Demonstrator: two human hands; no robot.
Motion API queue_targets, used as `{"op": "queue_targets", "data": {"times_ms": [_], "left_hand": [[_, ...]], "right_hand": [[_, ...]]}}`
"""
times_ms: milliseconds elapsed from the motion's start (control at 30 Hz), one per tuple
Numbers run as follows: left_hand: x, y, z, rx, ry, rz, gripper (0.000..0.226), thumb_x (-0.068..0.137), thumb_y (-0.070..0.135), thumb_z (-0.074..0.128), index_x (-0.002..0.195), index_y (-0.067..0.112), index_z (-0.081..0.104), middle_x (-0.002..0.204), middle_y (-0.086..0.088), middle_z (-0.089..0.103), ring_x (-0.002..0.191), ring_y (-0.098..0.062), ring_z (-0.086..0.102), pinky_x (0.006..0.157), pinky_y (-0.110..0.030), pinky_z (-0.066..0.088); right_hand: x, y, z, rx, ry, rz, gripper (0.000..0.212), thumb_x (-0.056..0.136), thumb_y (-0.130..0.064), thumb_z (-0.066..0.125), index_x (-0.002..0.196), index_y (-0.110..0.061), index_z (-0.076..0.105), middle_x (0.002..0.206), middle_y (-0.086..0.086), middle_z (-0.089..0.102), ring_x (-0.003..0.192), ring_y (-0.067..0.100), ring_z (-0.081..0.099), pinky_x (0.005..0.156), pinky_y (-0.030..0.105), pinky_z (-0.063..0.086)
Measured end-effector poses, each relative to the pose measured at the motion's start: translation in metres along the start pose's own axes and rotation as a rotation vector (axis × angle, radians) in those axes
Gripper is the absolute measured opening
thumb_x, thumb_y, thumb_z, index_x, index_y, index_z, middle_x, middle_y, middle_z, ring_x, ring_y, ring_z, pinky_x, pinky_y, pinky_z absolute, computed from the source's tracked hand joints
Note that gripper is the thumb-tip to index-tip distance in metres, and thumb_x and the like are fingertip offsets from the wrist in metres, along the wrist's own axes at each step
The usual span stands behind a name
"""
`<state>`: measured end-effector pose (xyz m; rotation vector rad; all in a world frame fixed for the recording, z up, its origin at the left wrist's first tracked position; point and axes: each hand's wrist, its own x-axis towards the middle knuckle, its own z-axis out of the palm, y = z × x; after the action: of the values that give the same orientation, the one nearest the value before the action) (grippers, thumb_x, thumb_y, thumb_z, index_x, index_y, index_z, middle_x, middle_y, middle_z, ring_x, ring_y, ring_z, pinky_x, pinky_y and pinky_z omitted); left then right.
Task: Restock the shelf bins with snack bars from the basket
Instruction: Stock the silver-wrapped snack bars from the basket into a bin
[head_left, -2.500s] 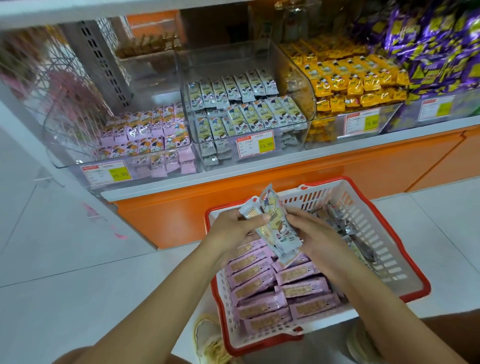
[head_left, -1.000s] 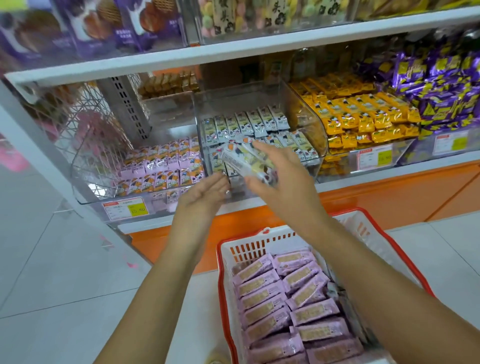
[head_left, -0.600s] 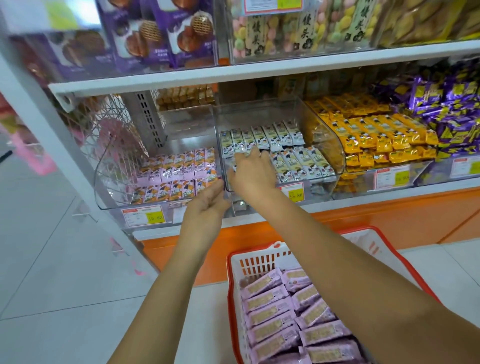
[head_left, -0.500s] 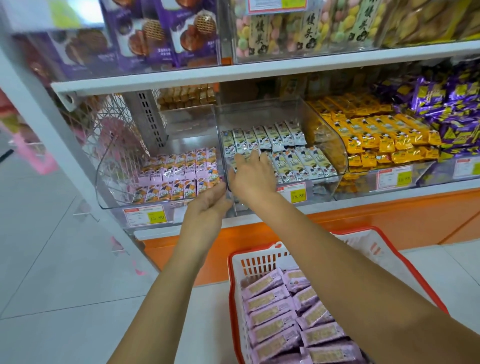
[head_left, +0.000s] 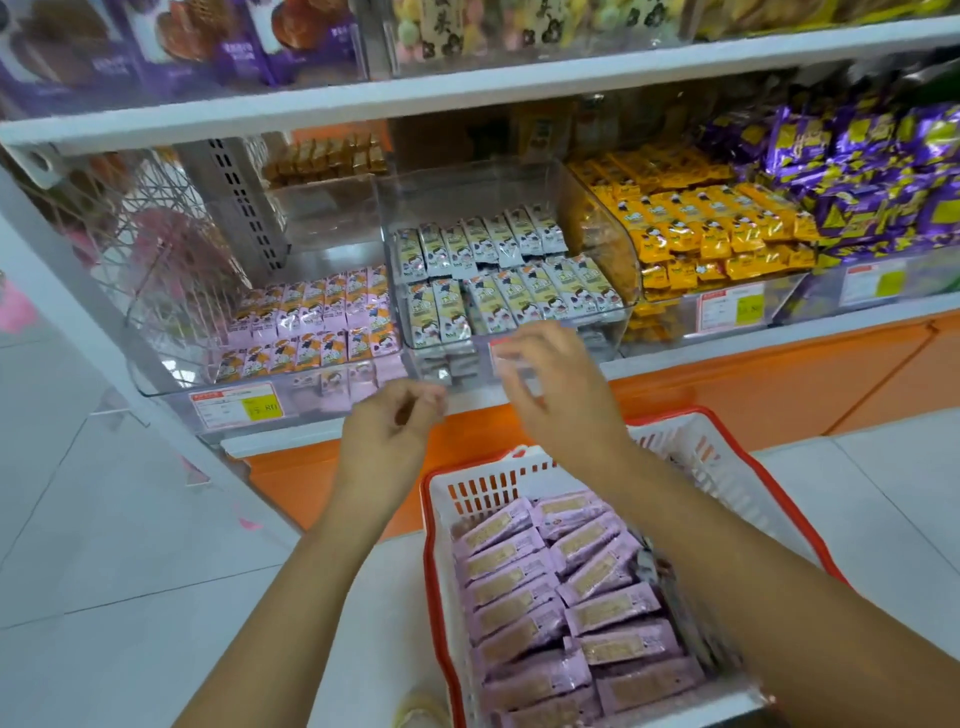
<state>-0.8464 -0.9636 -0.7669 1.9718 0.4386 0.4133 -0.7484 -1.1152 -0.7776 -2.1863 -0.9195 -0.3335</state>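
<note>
A white basket with a red rim (head_left: 441, 525) stands on the floor below the shelf, holding several pink-wrapped snack bars (head_left: 556, 597). Above it, a clear middle bin (head_left: 597, 228) holds rows of cream-and-grey bars (head_left: 498, 275). Left of that, a clear bin (head_left: 171, 358) holds pink bars (head_left: 317, 322). My left hand (head_left: 389, 431) hovers in front of the shelf edge with loosely curled fingers and holds nothing. My right hand (head_left: 550, 379) hangs just outside the middle bin's front wall, fingers relaxed and empty, slightly blurred.
Bins of yellow bars (head_left: 711, 228) and purple packets (head_left: 872, 166) fill the shelf to the right. An upper shelf (head_left: 467, 83) carries boxed snacks. An orange base panel (head_left: 753, 384) runs under the shelf. White tiled floor (head_left: 104, 571) lies to the left.
My right hand has drawn back out of the middle bin, leaving the cream-and-grey bars there. Both hands are now empty and lower, in front of the shelf edge.
</note>
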Motion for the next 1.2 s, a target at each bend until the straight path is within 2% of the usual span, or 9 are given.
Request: {"op": "queue_targets", "data": {"times_ms": [100, 167, 300, 400, 533, 700, 833, 933, 1200], "left_hand": [[-0.011, -0.016, 0.019, 0.265, -0.184, 0.07, 0.031, 0.093, 0.016, 0.051, 0.064, 0.022, 0.06, 0.064, 0.002, 0.065, 0.065, -0.017, 0.062, 0.066, -0.03, 0.048], [-0.018, -0.029, 0.035, 0.435, -0.359, 0.104, 0.033, 0.095, 0.021, 0.05, 0.064, 0.013, 0.059, 0.065, -0.008, 0.064, 0.061, -0.021, 0.057, 0.06, -0.033, 0.044], [-0.028, -0.07, 0.065, 0.692, -0.705, 0.053, 0.031, 0.096, 0.02, 0.045, 0.07, 0.005, 0.051, 0.07, -0.016, 0.052, 0.063, -0.022, 0.045, 0.057, -0.032, 0.032], [-0.038, -0.1, 0.078, 0.759, -0.868, 0.008, 0.027, 0.097, 0.017, 0.042, 0.072, 0.009, 0.043, 0.069, -0.012, 0.043, 0.061, -0.019, 0.036, 0.054, -0.024, 0.026], [-0.048, -0.129, 0.088, 0.825, -0.983, -0.019, 0.023, 0.094, 0.014, 0.044, 0.071, 0.013, 0.044, 0.071, -0.003, 0.047, 0.066, -0.017, 0.042, 0.065, -0.03, 0.038], [-0.052, -0.145, 0.092, 1.032, -1.093, -0.135, 0.035, 0.089, 0.008, 0.043, 0.057, 0.015, 0.029, 0.059, 0.0, 0.031, 0.052, -0.013, 0.03, 0.056, -0.027, 0.03], [-0.045, -0.149, 0.096, 1.031, -1.112, -0.212, 0.035, 0.088, 0.01, 0.048, 0.057, 0.015, 0.032, 0.059, 0.0, 0.034, 0.052, -0.012, 0.034, 0.051, -0.026, 0.028], [-0.042, -0.148, 0.098, 1.024, -1.128, -0.222, 0.035, 0.091, 0.014, 0.048, 0.058, 0.015, 0.035, 0.061, 0.001, 0.036, 0.056, -0.013, 0.036, 0.054, -0.026, 0.03], [-0.044, -0.141, 0.097, 1.004, -1.144, -0.243, 0.035, 0.092, 0.017, 0.048, 0.06, 0.016, 0.035, 0.061, 0.001, 0.035, 0.054, -0.012, 0.035, 0.054, -0.026, 0.031]], "right_hand": [[-0.041, 0.048, -0.027, 0.003, -0.072, 0.176, 0.016, 0.095, -0.013, 0.052, 0.083, -0.005, 0.058, 0.081, 0.005, 0.055, 0.07, 0.019, 0.05, 0.061, 0.031, 0.039], [-0.068, 0.088, -0.034, -0.104, -0.178, 0.324, 0.019, 0.093, -0.008, 0.053, 0.075, -0.003, 0.055, 0.072, 0.011, 0.058, 0.062, 0.022, 0.048, 0.058, 0.032, 0.035], [-0.121, 0.151, -0.039, -0.423, -0.625, 0.564, 0.023, 0.097, -0.017, 0.047, 0.074, -0.016, 0.051, 0.094, 0.016, 0.068, 0.075, 0.022, 0.057, 0.063, 0.03, 0.04], [-0.163, 0.18, -0.037, -0.393, -0.9, 0.723, 0.02, 0.089, -0.033, 0.06, 0.093, -0.014, 0.053, 0.097, 0.01, 0.062, 0.087, 0.022, 0.061, 0.07, 0.029, 0.047], [-0.201, 0.195, -0.028, -0.384, -0.826, 0.739, 0.067, 0.077, -0.049, 0.07, 0.132, -0.019, 0.044, 0.133, 0.01, 0.042, 0.116, 0.028, 0.048, 0.094, 0.036, 0.045], [-0.207, 0.19, -0.01, -0.642, -0.769, 0.676, 0.059, 0.087, -0.052, 0.055, 0.137, -0.024, 0.04, 0.141, 0.012, 0.031, 0.129, 0.031, 0.032, 0.104, 0.039, 0.037], [-0.209, 0.187, 0.005, -0.659, -0.837, 0.558, 0.034, 0.089, -0.037, 0.049, 0.117, -0.017, 0.048, 0.133, 0.009, 0.038, 0.124, 0.028, 0.032, 0.098, 0.036, 0.041], [-0.208, 0.183, 0.009, -0.615, -0.818, 0.54, 0.036, 0.092, -0.029, 0.049, 0.125, -0.014, 0.044, 0.133, 0.01, 0.039, 0.121, 0.025, 0.042, 0.094, 0.03, 0.04], [-0.21, 0.17, 0.003, -0.597, -0.745, 0.594, 0.036, 0.091, -0.023, 0.056, 0.122, -0.018, 0.039, 0.091, 0.0, 0.065, 0.078, 0.019, 0.063, 0.051, 0.026, 0.04]]}}
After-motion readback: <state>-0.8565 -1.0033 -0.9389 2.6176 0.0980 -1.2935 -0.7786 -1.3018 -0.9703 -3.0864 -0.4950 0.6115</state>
